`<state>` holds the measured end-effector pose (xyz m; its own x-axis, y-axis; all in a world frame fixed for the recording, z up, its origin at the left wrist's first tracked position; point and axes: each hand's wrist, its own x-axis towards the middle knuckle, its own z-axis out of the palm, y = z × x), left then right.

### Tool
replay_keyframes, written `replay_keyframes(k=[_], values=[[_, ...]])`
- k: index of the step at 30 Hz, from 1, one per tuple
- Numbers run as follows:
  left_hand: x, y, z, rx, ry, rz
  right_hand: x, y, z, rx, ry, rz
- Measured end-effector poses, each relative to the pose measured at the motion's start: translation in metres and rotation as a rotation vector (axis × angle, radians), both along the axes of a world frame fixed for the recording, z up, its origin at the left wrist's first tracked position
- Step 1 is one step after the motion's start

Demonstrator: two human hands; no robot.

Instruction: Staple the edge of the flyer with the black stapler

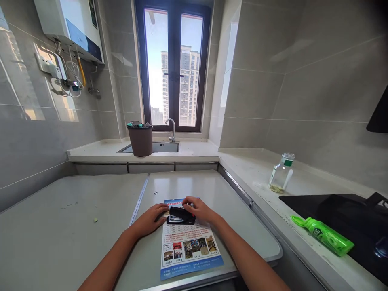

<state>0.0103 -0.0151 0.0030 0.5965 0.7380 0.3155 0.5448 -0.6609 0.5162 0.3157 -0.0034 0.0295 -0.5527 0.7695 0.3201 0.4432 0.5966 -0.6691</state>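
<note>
A black stapler (181,216) lies across the upper part of a printed flyer (192,264), its top arm lifted on a metal-coloured inside. My right hand (200,209) has its fingers curled over the stapler's right end. A small red spot shows by those fingertips, too small to name. At the stapler's left end rests my left hand (151,219), its fingers stretched out and thumb apart, close to the flyer's left edge. Whether those fingertips press on the stapler is hard to see. The flyer lies flat, with photos and a blue lower band.
The white folding tabletop (75,242) carries small scraps. Beyond it, a brown bin (140,140) stands by the sink (166,147). On the right counter are a glass jar (281,173), a green bottle (329,235) and a black bag (336,212).
</note>
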Motion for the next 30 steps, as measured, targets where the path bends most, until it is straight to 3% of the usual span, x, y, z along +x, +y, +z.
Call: replay_keyframes(k=[4,11,19,24,30], values=[[0.001,-0.002,0.002,-0.005,0.009,0.008,0.004,-0.019,-0.006,0.063,-0.14,0.09],[0.001,-0.004,0.002,-0.019,0.019,0.009,-0.006,-0.011,-0.016,0.181,-0.1,0.009],[0.003,-0.006,0.0,-0.058,-0.008,0.079,-0.002,-0.003,-0.022,0.147,-0.018,-0.135],[0.019,0.0,-0.007,-0.056,-0.049,0.17,-0.004,0.001,-0.025,0.132,-0.024,-0.133],[0.026,-0.001,-0.005,-0.026,-0.048,0.147,-0.007,0.003,-0.027,0.091,-0.017,-0.132]])
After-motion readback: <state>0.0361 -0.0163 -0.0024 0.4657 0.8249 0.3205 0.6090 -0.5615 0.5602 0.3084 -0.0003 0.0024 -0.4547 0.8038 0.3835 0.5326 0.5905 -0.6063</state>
